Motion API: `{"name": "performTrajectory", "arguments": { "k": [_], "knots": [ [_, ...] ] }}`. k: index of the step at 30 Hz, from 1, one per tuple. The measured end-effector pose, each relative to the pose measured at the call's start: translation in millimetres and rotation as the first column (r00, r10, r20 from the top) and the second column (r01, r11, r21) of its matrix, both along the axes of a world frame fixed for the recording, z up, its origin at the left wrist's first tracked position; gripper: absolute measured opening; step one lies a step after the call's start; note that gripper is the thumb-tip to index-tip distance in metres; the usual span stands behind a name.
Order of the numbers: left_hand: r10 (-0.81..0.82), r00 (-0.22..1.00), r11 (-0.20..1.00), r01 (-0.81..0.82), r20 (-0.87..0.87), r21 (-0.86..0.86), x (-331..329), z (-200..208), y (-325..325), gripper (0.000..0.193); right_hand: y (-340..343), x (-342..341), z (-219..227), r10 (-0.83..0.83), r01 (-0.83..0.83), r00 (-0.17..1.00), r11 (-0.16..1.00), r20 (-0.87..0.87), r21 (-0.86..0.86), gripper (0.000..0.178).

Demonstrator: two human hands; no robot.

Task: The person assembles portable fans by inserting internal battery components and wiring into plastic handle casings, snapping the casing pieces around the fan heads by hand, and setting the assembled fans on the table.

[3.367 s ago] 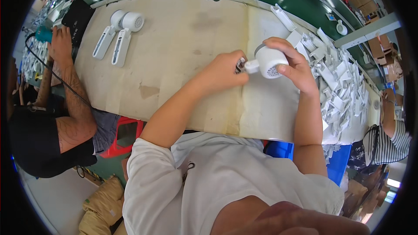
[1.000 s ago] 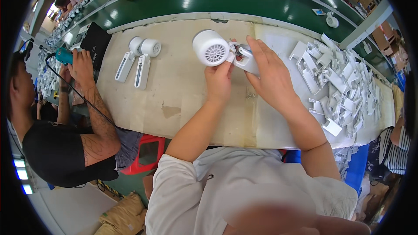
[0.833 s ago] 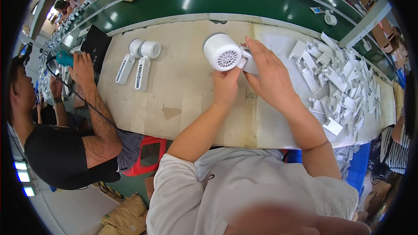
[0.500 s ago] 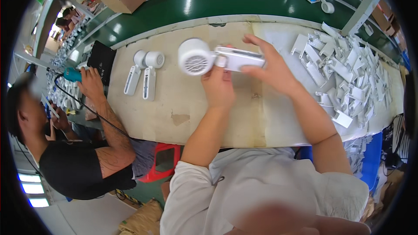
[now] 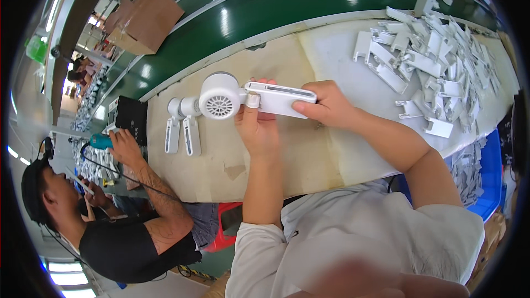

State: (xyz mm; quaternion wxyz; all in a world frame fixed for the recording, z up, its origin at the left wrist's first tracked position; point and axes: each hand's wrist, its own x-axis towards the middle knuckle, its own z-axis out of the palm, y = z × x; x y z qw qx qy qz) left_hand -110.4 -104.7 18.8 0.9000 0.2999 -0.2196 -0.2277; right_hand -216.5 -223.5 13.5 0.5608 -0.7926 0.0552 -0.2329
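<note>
A white handheld fan (image 5: 280, 99) with a round grilled head is held level over the table, its long handle pointing right. My left hand (image 5: 258, 129) grips it from below near the joint between head and handle; its thumb presses on the joint and other fingers show behind the handle. My right hand (image 5: 327, 105) is closed round the handle's right end, thumb on the near face. A dark slot runs along the handle's upper edge. Just left of the held fan, two similar white fans (image 5: 191, 135) lie side by side on the table, partly overlapped by its head.
White plastic handle shells (image 5: 425, 63) are heaped on the table (image 5: 301, 174) at right. A green conveyor belt (image 5: 248, 14) runs behind, with a cardboard box (image 5: 146, 19) at its left. At left a co-worker's hand (image 5: 127, 148) holds a teal power tool (image 5: 100, 142). A blue bin (image 5: 488, 179) stands lower right.
My right hand, apart from the handle's end with spread fingers earlier, now grips it. The view has turned, so the fan and table appear shifted left and lower.
</note>
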Motion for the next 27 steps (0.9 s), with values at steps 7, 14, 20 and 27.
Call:
{"name": "performTrajectory", "arguments": {
  "k": [7,14,20,27],
  "knots": [
    [-0.058,0.591,0.312,-0.755,0.804,0.577,63.4,-16.0,23.2,0.034,-27.6,18.7,-7.4,-0.017,-0.092,0.961,0.921,-0.276,-0.379,0.036],
    [-0.262,0.536,-0.440,-0.806,0.802,0.395,98.7,-33.4,44.2,0.039,-182.6,52.4,16.6,-0.371,0.102,0.915,0.590,-0.157,-0.801,0.034],
    [-0.288,0.153,-0.070,-0.988,0.945,0.138,70.2,-23.7,12.9,0.055,-366.2,37.4,-15.6,-0.882,0.257,0.469,0.103,0.031,-0.961,0.041],
    [-0.380,0.231,0.204,-0.923,0.896,0.325,37.9,-16.8,-4.9,0.053,-494.3,8.1,-53.2,-0.976,0.587,0.173,0.210,-0.133,-0.782,0.082]
  ]
}}
